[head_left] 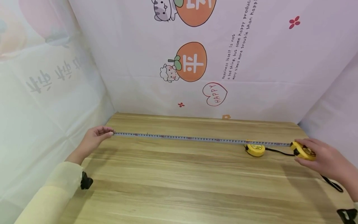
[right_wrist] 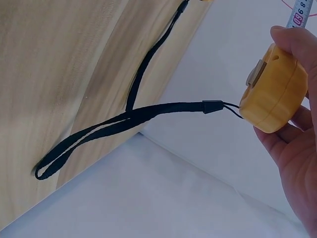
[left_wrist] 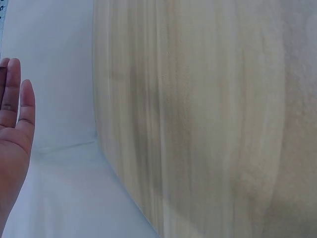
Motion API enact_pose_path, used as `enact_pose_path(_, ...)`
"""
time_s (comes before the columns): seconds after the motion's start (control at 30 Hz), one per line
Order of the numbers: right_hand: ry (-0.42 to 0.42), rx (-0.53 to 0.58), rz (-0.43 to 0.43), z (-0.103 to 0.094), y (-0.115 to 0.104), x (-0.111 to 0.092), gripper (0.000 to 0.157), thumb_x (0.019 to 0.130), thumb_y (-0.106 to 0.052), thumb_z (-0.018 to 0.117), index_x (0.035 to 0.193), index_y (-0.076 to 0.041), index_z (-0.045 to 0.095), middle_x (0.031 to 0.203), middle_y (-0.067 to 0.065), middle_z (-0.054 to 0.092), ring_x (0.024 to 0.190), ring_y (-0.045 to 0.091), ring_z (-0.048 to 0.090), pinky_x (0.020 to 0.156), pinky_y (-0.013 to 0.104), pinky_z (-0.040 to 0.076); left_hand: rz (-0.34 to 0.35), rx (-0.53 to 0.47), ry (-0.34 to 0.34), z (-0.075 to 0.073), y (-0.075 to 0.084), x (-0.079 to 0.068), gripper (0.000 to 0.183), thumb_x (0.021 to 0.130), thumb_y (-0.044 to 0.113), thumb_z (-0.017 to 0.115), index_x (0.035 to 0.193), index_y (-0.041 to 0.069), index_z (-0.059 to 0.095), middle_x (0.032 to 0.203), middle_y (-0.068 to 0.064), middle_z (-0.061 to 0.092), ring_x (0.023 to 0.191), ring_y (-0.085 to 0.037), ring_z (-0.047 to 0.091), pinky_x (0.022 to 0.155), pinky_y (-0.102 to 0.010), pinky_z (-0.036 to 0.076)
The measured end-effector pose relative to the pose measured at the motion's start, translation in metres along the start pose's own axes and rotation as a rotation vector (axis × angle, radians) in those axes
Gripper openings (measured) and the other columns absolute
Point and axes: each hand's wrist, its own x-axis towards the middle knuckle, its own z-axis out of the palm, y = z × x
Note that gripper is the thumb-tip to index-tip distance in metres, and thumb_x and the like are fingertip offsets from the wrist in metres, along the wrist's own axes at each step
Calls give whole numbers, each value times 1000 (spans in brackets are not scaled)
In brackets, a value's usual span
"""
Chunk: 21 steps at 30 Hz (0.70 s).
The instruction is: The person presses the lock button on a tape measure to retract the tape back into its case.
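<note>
My right hand [head_left: 325,157] grips the yellow case of a tape measure [head_left: 303,151] over the right side of the table. Its marked blade [head_left: 190,137] runs out leftward, nearly straight, across the back of the table. At the far left, thumb and fingers of my left hand [head_left: 98,137] pinch the blade's end. In the right wrist view, a black wrist strap [right_wrist: 168,108] hangs from the held case [right_wrist: 274,89]. The left wrist view catches only part of the left hand [left_wrist: 15,119], with the pinch out of frame.
A second yellow tape measure [head_left: 255,150] lies on the wooden table [head_left: 167,180], just under the blade near the right. Its black strap [head_left: 279,151] trails right. Printed white cloth [head_left: 134,62] stands behind the table's back edge and along both sides.
</note>
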Motion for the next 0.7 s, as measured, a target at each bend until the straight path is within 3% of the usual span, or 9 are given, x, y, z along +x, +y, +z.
enact_pose_path(0.37,10,4,23,-6,-1,0,65,63,-7,89,118,10,58,104,28,55,69,25,56,47,28,44,5,-25,36,3,7,7,40,98,23,60,120,-10,55,101,14,65,94,-1,62,82,-14,48)
enact_pose_path(0.7,27,0,27,-9,-2,0,64,64,-8,89,117,9,58,104,28,56,69,26,57,47,28,44,15,-24,71,5,10,12,41,98,25,60,120,-9,55,98,12,64,89,-1,61,80,-13,48)
